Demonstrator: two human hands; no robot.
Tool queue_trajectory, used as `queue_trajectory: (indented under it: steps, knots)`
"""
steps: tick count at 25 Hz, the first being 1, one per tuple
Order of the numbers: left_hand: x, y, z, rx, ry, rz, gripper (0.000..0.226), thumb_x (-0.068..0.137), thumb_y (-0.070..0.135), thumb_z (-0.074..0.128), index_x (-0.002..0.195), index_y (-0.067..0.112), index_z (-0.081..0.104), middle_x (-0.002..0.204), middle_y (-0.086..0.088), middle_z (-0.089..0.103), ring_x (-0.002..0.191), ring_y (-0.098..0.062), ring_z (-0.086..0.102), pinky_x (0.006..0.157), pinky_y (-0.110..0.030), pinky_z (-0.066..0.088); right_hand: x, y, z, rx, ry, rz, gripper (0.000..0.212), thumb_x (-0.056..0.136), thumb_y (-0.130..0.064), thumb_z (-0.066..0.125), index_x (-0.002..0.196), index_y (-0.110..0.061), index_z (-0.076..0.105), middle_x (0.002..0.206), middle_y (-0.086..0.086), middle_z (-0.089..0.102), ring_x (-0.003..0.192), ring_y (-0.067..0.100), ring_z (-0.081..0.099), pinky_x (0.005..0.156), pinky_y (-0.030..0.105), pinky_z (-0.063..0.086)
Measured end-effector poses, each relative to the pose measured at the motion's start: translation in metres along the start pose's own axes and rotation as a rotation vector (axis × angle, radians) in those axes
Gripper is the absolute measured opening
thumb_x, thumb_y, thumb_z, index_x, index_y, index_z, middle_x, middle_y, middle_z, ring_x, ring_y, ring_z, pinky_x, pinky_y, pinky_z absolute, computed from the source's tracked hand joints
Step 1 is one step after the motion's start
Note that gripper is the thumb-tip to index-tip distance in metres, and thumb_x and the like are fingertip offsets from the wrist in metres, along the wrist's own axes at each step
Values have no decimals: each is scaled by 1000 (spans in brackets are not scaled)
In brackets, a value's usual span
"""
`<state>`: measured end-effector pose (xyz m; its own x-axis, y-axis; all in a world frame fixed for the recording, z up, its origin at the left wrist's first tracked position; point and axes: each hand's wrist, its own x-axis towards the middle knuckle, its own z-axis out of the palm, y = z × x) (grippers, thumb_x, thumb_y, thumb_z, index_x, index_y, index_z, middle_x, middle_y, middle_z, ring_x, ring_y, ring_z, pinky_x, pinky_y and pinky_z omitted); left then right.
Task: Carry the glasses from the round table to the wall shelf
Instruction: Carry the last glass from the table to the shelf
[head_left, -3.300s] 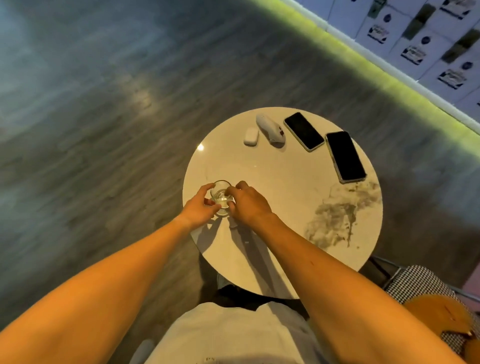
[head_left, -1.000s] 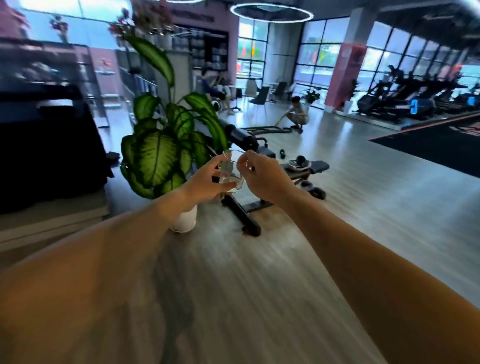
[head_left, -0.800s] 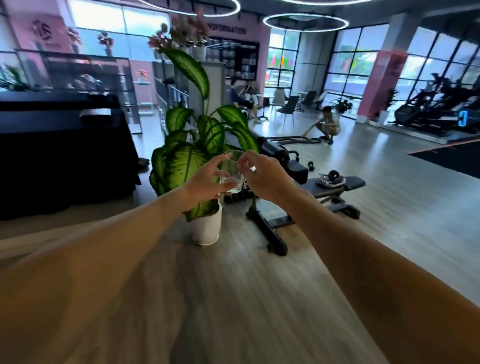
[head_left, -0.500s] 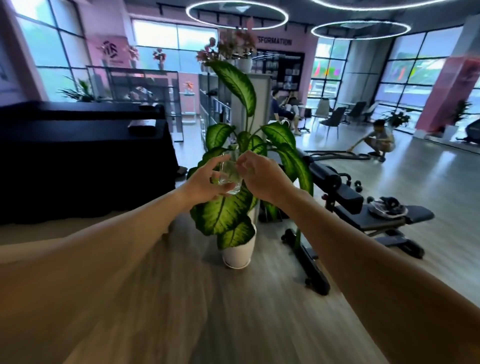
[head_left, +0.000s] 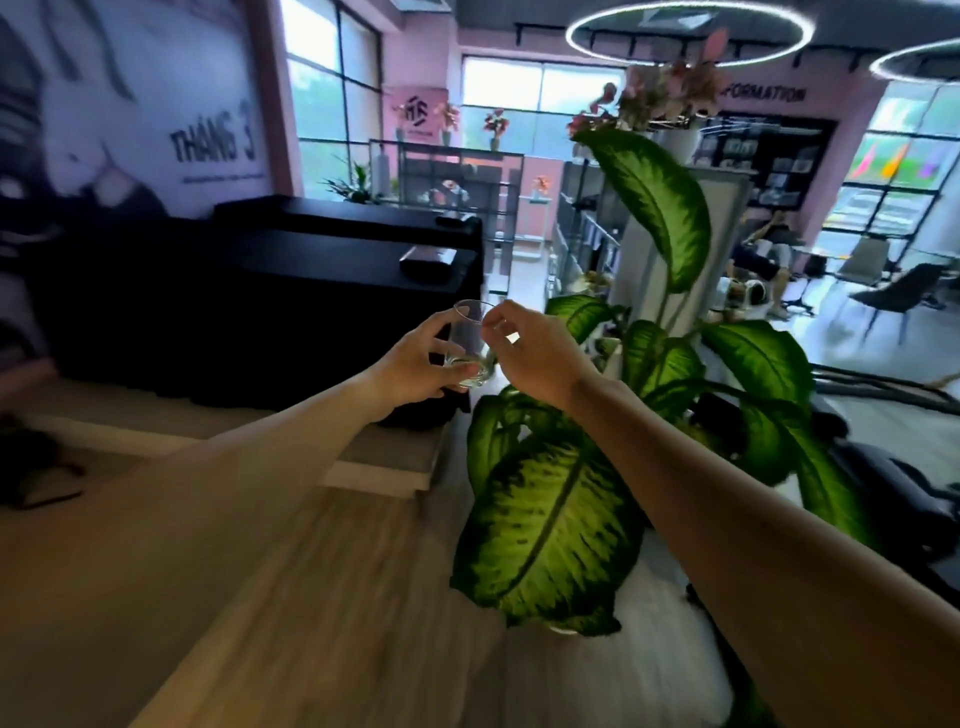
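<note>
A small clear drinking glass (head_left: 470, 343) is held upright in the air at chest height in front of me. My left hand (head_left: 418, 361) grips its left side and base with thumb and fingers. My right hand (head_left: 535, 353) pinches its right side near the rim. Both arms stretch forward from the bottom of the view. The round table is out of sight. An open metal shelf unit (head_left: 457, 176) with vases stands far back by the windows.
A tall potted plant (head_left: 649, 395) with big green leaves stands close on my right, just under my right arm. A black counter (head_left: 291, 291) on a pale step fills the left middle. Wood floor lies ahead. A seated person (head_left: 763, 260) and chairs are at far right.
I lifted the glass off the round table with both hands and turned left across the room. The plant has come much closer, now on my right; the black counter is nearer.
</note>
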<state>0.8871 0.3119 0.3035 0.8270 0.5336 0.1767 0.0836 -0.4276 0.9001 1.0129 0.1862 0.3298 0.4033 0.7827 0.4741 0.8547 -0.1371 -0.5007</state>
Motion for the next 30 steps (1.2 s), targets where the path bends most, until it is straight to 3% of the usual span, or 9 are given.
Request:
queue_trajectory:
  steps: [3, 6, 10, 14, 19, 26, 30]
  knots:
    - [46, -32, -31, 14, 59, -45, 70, 85, 26, 73, 141, 45, 35, 118, 1, 61, 97, -20, 70, 79, -35, 55, 64, 18, 39, 19, -55, -40, 18, 97, -32, 50, 106, -25, 63, 104, 3, 70, 91, 20, 66, 77, 35, 55]
    - [89, -63, -68, 31, 106, -63, 71, 85, 29, 73, 142, 45, 33, 118, 3, 61, 87, -18, 74, 81, -33, 56, 127, 29, 79, 45, -98, -86, 17, 98, -32, 51, 107, -25, 64, 102, 0, 71, 90, 17, 65, 76, 29, 51]
    - [160, -111, -137, 55, 182, -69, 76, 85, 30, 73, 146, 42, 29, 117, 4, 61, 81, -12, 74, 78, -30, 56, 226, 31, 144, 74, -119, -134, 15, 97, -34, 52, 104, -29, 64, 103, -3, 71, 92, 14, 66, 84, 33, 55]
    - [228, -149, -213, 64, 221, -73, 75, 85, 31, 74, 146, 41, 30, 121, 0, 61, 89, -15, 72, 76, -29, 56, 325, 21, 200, 75, -139, -159, 14, 97, -34, 52, 104, -29, 63, 103, -3, 70, 92, 14, 66, 86, 37, 56]
    - [300, -205, -310, 83, 279, -112, 74, 86, 30, 72, 146, 39, 30, 120, 2, 60, 91, -11, 69, 75, -26, 56, 441, 7, 283, 129, -202, -193, 17, 97, -34, 51, 106, -27, 64, 106, -2, 70, 95, 15, 66, 87, 38, 56]
    - [388, -313, -464, 89, 425, -198, 78, 84, 35, 74, 146, 42, 28, 127, -2, 59, 96, -23, 71, 78, -31, 56, 609, -25, 434, 241, -295, -324, 15, 97, -33, 54, 106, -28, 64, 105, -4, 71, 93, 13, 66, 84, 32, 55]
    - [411, -361, -569, 65, 565, -249, 79, 85, 31, 73, 148, 39, 27, 126, -3, 60, 85, -19, 75, 68, -21, 54, 703, -77, 524, 296, -403, -436, 17, 98, -33, 54, 109, -27, 65, 105, -6, 69, 91, 10, 65, 77, 24, 52]
